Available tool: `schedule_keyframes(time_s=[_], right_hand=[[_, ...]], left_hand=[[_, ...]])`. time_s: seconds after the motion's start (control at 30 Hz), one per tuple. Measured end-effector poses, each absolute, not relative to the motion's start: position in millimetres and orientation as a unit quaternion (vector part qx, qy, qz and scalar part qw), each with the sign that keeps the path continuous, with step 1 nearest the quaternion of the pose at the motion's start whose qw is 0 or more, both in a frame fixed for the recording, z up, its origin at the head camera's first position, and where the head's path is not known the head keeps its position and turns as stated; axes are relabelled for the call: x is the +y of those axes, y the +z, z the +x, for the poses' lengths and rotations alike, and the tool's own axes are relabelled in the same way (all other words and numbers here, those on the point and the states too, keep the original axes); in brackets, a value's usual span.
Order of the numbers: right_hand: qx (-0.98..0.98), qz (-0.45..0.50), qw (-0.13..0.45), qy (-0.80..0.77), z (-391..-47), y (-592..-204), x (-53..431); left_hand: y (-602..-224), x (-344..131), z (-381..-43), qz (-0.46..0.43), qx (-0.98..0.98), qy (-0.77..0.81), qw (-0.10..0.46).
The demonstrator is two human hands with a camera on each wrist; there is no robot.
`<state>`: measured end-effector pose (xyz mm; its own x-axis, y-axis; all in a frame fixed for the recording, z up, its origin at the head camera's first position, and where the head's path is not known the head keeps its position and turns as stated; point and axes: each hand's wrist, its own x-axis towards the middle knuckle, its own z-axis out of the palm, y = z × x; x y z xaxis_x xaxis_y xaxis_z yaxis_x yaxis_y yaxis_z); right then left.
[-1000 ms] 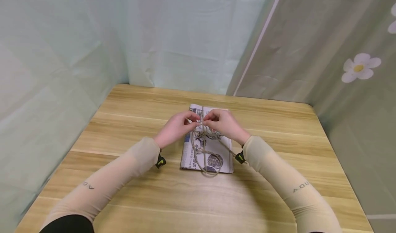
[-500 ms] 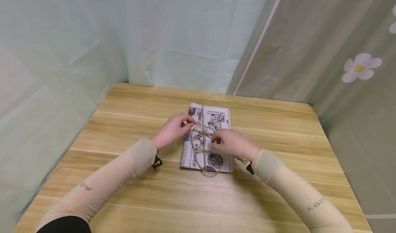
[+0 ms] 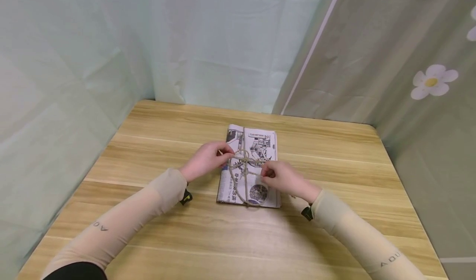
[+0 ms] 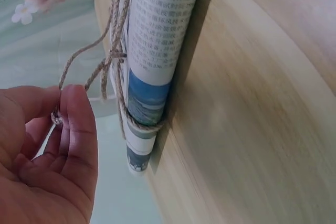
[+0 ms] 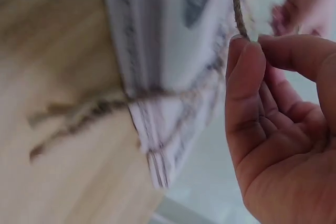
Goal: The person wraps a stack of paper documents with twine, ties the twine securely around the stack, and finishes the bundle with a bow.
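Note:
A folded stack of newspapers (image 3: 268, 197) lies on the table, wrapped crosswise with brown twine (image 3: 246, 185). A knot shows near its middle, with loose loops over the top sheet. At the stack's left side, my left hand (image 3: 206, 160) pinches a twine loop between thumb and fingertips; in the left wrist view the strand (image 4: 79, 52) runs up from those fingertips. Over the right half, my right hand (image 3: 285, 176) pinches another length of twine (image 5: 238, 9) between thumb and index finger. Frayed twine ends (image 5: 79, 121) stick out past the stack's edge.
The wooden table (image 3: 178, 238) has a pale grain and rounded far corners. Light curtains (image 3: 230, 44) hang close behind its far edge and along the left. A darker curtain with a flower print (image 3: 431, 81) hangs on the right.
My hands, together over the upper part of the stack a second ago, have parted. The right moved right and nearer, and now draws a strand; the left shifted slightly left and nearer.

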<state>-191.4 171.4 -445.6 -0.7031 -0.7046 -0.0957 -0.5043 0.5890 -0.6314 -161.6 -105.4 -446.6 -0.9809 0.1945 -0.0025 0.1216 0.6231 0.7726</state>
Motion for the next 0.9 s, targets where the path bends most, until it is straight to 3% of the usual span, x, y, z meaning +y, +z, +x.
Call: schedule_keyframes(time_s=[0.13, 0.47, 0.67, 0.9], right_hand=[[0.852, -0.294, 0.184, -0.391, -199, -426, 191], [0.819, -0.196, 0.146, -0.52, -232, -404, 244], [0.813, -0.127, 0.138, -0.552, -250, -418, 263], [0.859, -0.09, 0.161, -0.478, -264, -453, 265]], left_hand=[[-448, -109, -160, 0.092, 0.903, 0.417, 0.046], [-451, -115, -158, 0.104, 0.918, 0.376, 0.071], [-453, -115, -157, 0.102, 0.919, 0.372, 0.084], [-453, -113, -156, 0.099, 0.917, 0.375, 0.092]])
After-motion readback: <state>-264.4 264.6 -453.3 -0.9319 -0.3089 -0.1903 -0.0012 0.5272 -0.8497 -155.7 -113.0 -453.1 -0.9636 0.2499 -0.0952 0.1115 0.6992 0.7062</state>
